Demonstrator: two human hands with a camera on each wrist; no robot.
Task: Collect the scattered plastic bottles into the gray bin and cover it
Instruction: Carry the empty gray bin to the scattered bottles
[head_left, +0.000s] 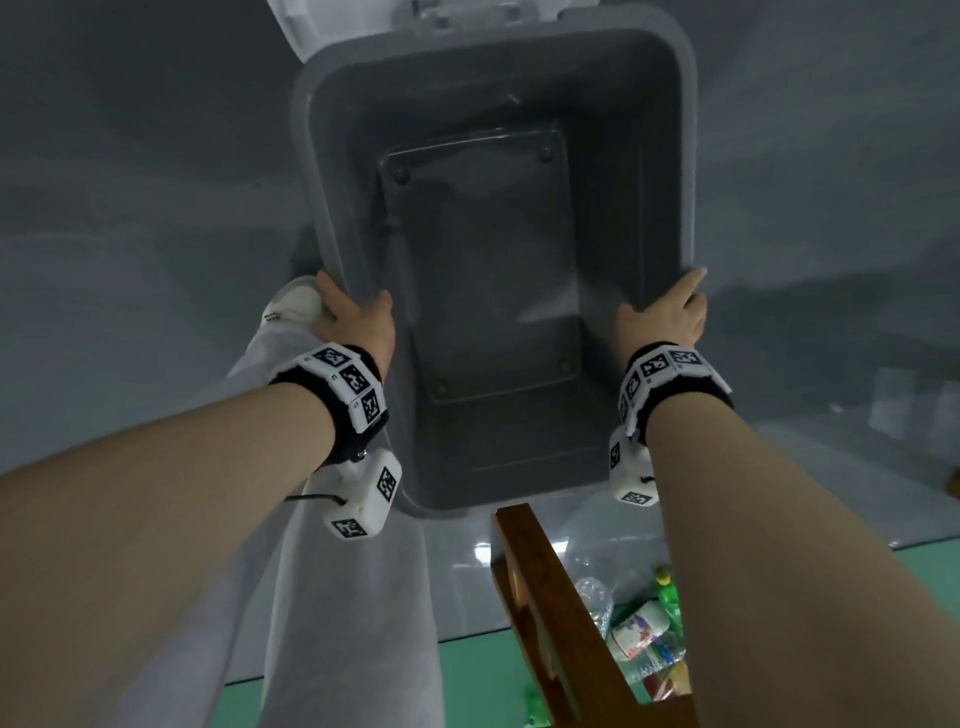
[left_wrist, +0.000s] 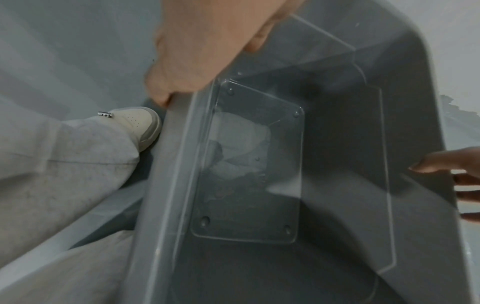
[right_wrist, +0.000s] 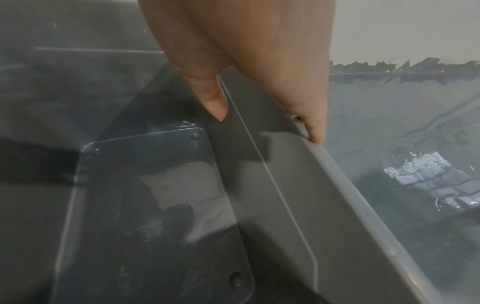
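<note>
The gray bin (head_left: 670, 171) fills the middle of the head view, its dark inside bare of bottles. My left hand (head_left: 353, 317) grips its left rim, thumb inside and fingers outside; the left wrist view shows that hand (left_wrist: 202, 51) on the rim (left_wrist: 179, 127). My right hand (head_left: 670, 312) grips the right rim; in the right wrist view its thumb (right_wrist: 213, 96) lies inside the wall (right_wrist: 272, 164) and a finger curls outside. Several plastic bottles (head_left: 644, 629) lie in a heap on the floor at the bottom right, behind my right forearm. A white lid-like part (head_left: 306, 26) shows beyond the bin's far end.
A brown wooden frame (head_left: 550, 603) stands just below the bin, beside the bottles. My leg in pale trousers (head_left: 337, 597) and a white shoe (head_left: 291, 301) are by the bin's left side. The floor is glossy grey, with a green strip (head_left: 478, 686) at the bottom.
</note>
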